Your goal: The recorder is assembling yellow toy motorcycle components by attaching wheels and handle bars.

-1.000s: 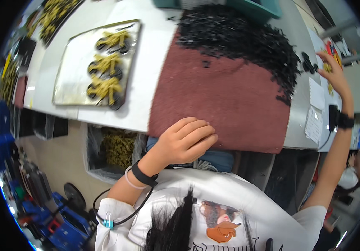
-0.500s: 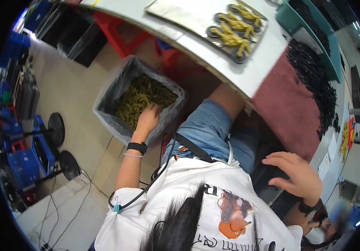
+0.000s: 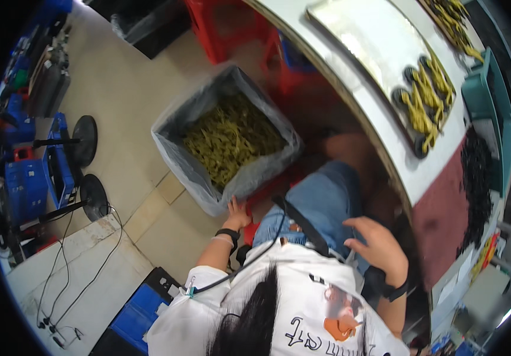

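Observation:
Beside my left leg stands a bin (image 3: 199,190) lined with clear plastic. Many tangled yellow-green pieces (image 3: 225,142), perhaps cables, lie inside it. My left hand (image 3: 237,215) is at the bin's near lower edge with its fingers apart and nothing in them. Whether the fingertips touch the liner, I cannot tell. Over my right thigh hovers my right hand (image 3: 380,246), fingers loosely spread and holding nothing. Up on the white table, a flat pale tray (image 3: 365,35) carries several yellow bundles (image 3: 421,107) with black round ends.
The white table's edge (image 3: 380,133) curves past my right side. A dark red mat (image 3: 442,219) bears a heap of black strips (image 3: 476,184) next to a teal crate (image 3: 493,95). Red stools (image 3: 225,35) stand beyond the bin. Round black stand bases (image 3: 84,141) and cables are at the left.
My left hand has come out of the yellow-green pieces to the bin's near edge. My right hand has moved left, closer to my lap. The view has shifted leftward.

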The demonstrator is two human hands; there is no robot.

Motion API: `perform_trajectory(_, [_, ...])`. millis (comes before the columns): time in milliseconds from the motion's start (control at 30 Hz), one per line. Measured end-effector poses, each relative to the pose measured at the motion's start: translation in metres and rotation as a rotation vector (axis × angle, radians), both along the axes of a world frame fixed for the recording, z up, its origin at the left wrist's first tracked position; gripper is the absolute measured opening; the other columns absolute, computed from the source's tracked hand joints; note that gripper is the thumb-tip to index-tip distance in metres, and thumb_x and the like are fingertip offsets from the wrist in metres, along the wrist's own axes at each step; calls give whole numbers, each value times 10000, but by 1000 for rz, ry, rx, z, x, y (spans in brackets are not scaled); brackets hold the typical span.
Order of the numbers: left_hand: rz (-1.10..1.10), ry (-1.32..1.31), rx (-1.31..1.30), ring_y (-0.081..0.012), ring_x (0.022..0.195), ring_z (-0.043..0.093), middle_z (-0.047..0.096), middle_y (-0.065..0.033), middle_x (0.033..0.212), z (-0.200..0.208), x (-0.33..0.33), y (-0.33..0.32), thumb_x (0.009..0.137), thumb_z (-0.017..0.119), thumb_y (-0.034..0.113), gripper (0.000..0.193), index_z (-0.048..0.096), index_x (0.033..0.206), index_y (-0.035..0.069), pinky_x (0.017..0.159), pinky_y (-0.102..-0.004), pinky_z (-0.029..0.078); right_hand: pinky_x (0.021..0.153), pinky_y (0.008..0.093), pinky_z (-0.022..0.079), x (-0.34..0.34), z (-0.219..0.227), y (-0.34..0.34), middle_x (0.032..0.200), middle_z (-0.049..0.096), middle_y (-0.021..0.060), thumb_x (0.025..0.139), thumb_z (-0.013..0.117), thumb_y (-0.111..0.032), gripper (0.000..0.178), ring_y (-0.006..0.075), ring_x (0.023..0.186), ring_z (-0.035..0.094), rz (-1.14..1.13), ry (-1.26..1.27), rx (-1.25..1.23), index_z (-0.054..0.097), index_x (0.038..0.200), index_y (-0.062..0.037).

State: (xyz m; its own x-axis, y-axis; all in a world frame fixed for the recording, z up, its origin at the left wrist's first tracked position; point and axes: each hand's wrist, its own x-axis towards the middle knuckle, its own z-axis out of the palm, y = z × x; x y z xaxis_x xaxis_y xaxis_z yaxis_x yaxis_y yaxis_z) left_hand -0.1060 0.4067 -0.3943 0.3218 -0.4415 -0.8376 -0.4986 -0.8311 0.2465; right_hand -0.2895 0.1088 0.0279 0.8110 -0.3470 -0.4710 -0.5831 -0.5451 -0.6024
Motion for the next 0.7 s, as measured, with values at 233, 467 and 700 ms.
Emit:
perform_trajectory(233, [-79,171,41,-455,1389,184,208,-226,1517,14,39,-38,873,506,311,619,354,1442,119,1123,-494,239,830,420,476,31,-61,-18,996,641,140,791,684,-200,312,342,949,605,79,-8,-150,621,1063,-61])
perform_trajectory(467, [99,-26,-274,-391,1086,580,629,-225,1143,-42,38,-22,864,530,344,427,654,1124,28,948,-443,445,858,421,468,25,-82,-13,1067,633,139,809,671,-223,314,343,1003,594,147,-134,22,620,1080,-73])
perform_trajectory(700, [302,87,-361,-388,1023,611,659,-225,1061,44,33,-17,822,574,315,384,668,1072,39,868,-439,469,884,404,469,-7,-107,13,1119,631,136,805,668,-198,337,331,1047,584,33,-64,-29,617,1103,-48])
